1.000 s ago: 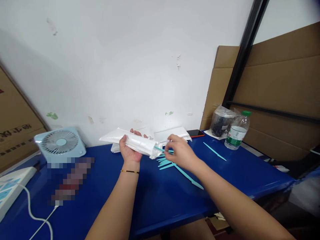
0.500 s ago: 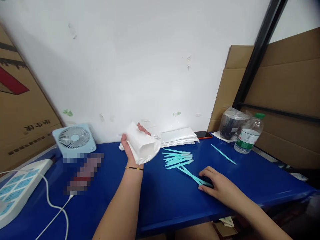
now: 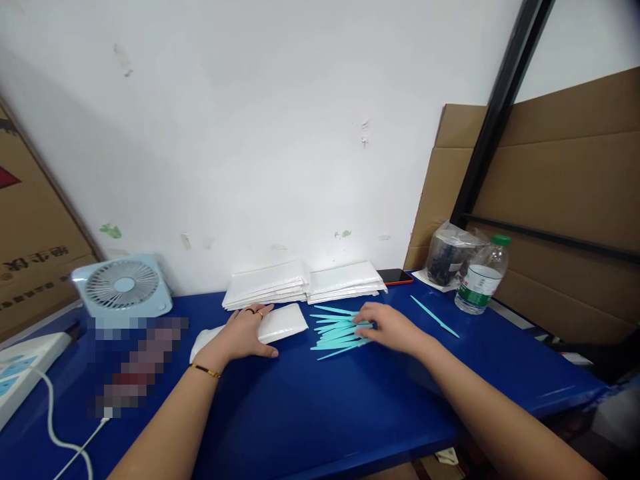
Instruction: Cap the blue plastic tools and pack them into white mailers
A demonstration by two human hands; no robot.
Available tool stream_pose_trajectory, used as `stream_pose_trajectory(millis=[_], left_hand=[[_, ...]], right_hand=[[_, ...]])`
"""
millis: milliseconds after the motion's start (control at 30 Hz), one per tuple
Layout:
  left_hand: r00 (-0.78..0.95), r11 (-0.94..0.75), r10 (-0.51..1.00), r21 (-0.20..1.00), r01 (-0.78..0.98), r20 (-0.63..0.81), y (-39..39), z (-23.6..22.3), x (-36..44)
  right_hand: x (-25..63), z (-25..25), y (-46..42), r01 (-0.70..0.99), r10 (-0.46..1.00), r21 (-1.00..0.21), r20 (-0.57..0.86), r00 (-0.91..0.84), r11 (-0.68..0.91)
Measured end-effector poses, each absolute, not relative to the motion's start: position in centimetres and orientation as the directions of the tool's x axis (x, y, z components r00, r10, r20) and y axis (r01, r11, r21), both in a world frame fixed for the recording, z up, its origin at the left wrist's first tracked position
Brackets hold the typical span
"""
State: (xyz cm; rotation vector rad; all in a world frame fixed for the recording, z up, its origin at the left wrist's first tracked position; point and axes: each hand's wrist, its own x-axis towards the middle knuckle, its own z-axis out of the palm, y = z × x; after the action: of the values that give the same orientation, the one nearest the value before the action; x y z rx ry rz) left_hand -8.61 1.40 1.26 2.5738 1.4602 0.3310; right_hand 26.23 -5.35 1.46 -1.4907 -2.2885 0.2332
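Note:
My left hand (image 3: 246,335) lies flat on a white padded envelope (image 3: 284,323), fingers spread and thumb out to the side. The envelope rests on the blue table, and the hand covers its middle. To the right is a loose pile of thin turquoise eyebrow razors (image 3: 336,332), fanned out with their slim ends to the left. My right hand (image 3: 383,327) is at the pile's right end, fingers curled and closed on the ends of some razors. How many it grips is hidden. Farther right, one separate turquoise eyebrow razor (image 3: 434,316) lies slanted.
Two stacks of white envelopes (image 3: 267,283) (image 3: 345,280) stand against the wall. Behind the razors are a phone (image 3: 395,276), a bagged dark container (image 3: 447,259) and a water bottle (image 3: 481,280). A light-blue fan (image 3: 123,288), a power strip (image 3: 35,373) and a white cable (image 3: 53,420) occupy the left.
My left hand has come down from holding the envelope raised and gaping to pressing it flat on the table. My right hand has moved left and away from me, bringing razors to the pile.

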Motion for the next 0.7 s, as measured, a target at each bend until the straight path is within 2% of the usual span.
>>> stream_pose_trajectory(millis=[133,200,333,467,533,633,700], left_hand=[[0.56,-0.575,0.814,0.338,0.745,0.152,0.5,1.2,-6.3],[0.604,-0.606,0.787,0.35,0.715,0.128,0.3,0.7,-5.4],[0.644,-0.604,0.764,0.323,0.728,-0.022,1.1,-0.6,-6.4],[0.695,-0.624,0.714,0.379,0.683,-0.078,1.5,-0.2,-8.2],[0.674,-0.597,0.738,0.435,0.674,-0.03,1.2,0.5,-7.8],[0.589,-0.569,0.794,0.525,0.633,0.151,0.6,1.3,-4.9],[0.591,-0.627,0.763,0.525,0.576,0.262,0.5,1.5,-2.1]], right_hand=[[27.0,1.4,-0.7,0.843,0.933,-0.41,0.236,-0.271,0.349],[26.7,0.6,0.6,0.797,0.918,-0.456,0.215,-0.333,0.396],[25.6,-0.5,0.5,0.679,0.865,-0.55,0.192,-0.463,0.486],[25.1,-0.5,-1.2,0.62,0.833,-0.593,0.171,-0.526,0.514],[24.9,-0.4,-1.7,0.605,0.825,-0.602,0.174,-0.538,0.521],[24.6,-0.6,-1.7,0.61,0.847,-0.621,0.181,-0.5,0.492],[24.4,-0.6,-1.5,0.621,0.864,-0.622,0.205,-0.459,0.477]])
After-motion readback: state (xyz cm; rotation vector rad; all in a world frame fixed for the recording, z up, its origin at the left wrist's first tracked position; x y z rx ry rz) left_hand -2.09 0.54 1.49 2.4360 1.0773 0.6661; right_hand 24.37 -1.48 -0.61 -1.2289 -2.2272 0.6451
